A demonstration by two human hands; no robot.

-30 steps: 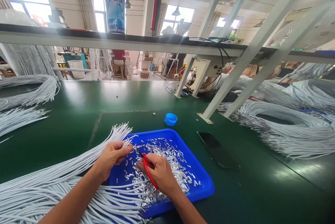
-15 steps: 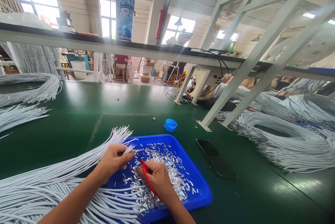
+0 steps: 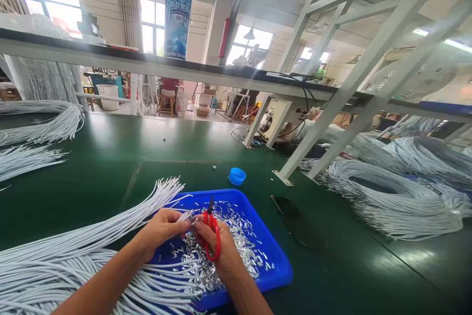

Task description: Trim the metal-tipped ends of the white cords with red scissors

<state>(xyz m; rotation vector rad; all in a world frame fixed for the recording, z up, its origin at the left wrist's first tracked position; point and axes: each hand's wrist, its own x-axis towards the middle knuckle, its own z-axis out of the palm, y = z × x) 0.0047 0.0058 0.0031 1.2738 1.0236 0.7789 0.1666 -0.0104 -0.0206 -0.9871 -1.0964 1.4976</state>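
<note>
My left hand [image 3: 164, 229] is closed on the ends of a few thin white cables, over the left side of a blue tray [image 3: 275, 268]. My right hand [image 3: 217, 243] holds red-handled scissors [image 3: 214, 239], their dark blades pointing up and away. Its thumb and finger meet the cable tips at my left fingertips; whether they pinch something small there I cannot make out. Many small shiny metal pieces [image 3: 236, 236] lie loose in the tray. A long bundle of white cables [image 3: 121, 224] runs from the left to the tray's far left corner, and more cables [image 3: 158, 285] cross its near left edge.
Right of the tray lies a dark phone [image 3: 298, 221]; beyond it sits a blue round cap [image 3: 236, 176]. Coiled cables [image 3: 398, 197] cover the right side, others [image 3: 55, 118] the far left. Metal shelf legs [image 3: 295, 157] stand on the green table. A blue spray can [image 3: 179, 10] tops the shelf.
The scissors have swung from the cable tips to point upward in my right hand. My right fingers have moved left to meet the cable ends at my left fingertips.
</note>
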